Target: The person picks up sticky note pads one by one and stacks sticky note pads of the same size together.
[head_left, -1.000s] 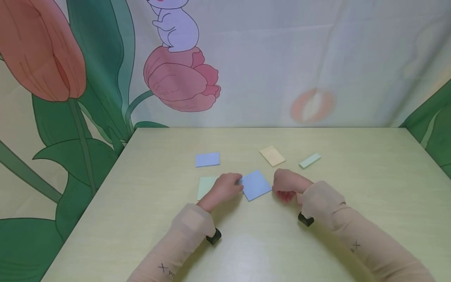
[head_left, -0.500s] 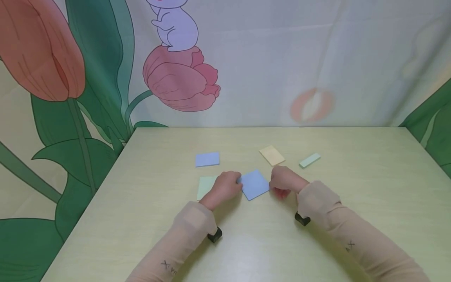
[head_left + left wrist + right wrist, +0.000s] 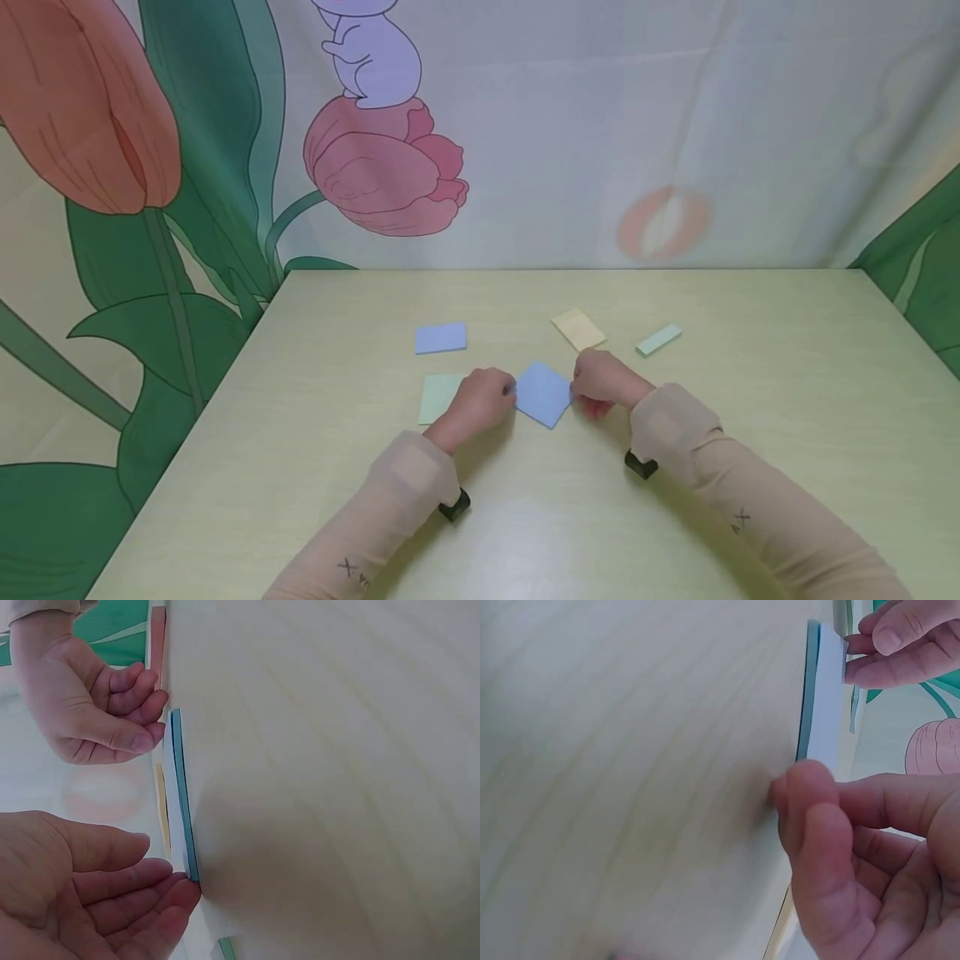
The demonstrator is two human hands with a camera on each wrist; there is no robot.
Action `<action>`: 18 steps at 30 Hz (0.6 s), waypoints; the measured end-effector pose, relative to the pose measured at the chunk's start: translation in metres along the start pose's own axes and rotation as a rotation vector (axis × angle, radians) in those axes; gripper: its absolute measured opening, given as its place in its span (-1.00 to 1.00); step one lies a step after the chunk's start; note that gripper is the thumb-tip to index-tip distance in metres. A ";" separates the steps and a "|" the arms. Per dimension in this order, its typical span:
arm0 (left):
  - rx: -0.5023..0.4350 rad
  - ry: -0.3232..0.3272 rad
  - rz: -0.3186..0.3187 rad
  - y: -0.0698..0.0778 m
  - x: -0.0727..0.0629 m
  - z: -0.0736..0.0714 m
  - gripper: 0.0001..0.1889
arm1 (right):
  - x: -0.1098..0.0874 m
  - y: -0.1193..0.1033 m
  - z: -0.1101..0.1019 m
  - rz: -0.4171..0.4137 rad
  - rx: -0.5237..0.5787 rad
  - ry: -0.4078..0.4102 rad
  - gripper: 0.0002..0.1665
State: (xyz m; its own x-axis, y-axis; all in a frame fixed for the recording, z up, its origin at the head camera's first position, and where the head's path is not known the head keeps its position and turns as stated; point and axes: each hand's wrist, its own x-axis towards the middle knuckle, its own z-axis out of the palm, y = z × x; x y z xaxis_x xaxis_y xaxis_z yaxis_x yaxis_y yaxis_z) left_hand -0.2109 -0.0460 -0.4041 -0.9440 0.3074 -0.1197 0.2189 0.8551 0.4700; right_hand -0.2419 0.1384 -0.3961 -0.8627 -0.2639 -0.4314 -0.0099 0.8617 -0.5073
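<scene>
What looked like a staged indoor setting, a pale wood-grained table (image 3: 540, 533), a creased cloth backdrop (image 3: 555, 142) that rose behind the table, tulips (image 3: 90, 108) printed on it

left hand (image 3: 480, 398), right hand (image 3: 606, 379) opposite, fingers (image 3: 829, 844) bent

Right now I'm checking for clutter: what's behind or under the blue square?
Behind the blue square, a yellow tile and green strip lie rightward, a blue rectangle leftward; anything beneath the square is covered.
</scene>
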 end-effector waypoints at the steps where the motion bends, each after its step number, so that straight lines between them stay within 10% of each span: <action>1: 0.005 0.001 0.001 0.000 0.000 0.001 -0.84 | 0.000 0.000 0.000 -0.004 0.003 0.003 -0.69; 10: -0.007 0.015 -0.003 0.001 -0.004 0.002 -0.84 | 0.006 0.007 0.002 0.025 0.217 0.022 -0.83; 18: -0.321 -0.020 -0.078 -0.006 -0.001 0.000 -0.54 | 0.004 0.017 0.002 0.091 0.705 -0.036 -0.58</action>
State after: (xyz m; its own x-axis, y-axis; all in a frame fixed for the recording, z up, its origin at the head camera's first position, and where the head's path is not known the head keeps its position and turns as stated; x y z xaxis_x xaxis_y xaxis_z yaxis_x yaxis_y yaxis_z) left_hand -0.2114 -0.0509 -0.4066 -0.9492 0.2569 -0.1815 0.0542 0.7020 0.7102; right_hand -0.2450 0.1511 -0.4077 -0.8271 -0.2290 -0.5132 0.4014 0.3984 -0.8247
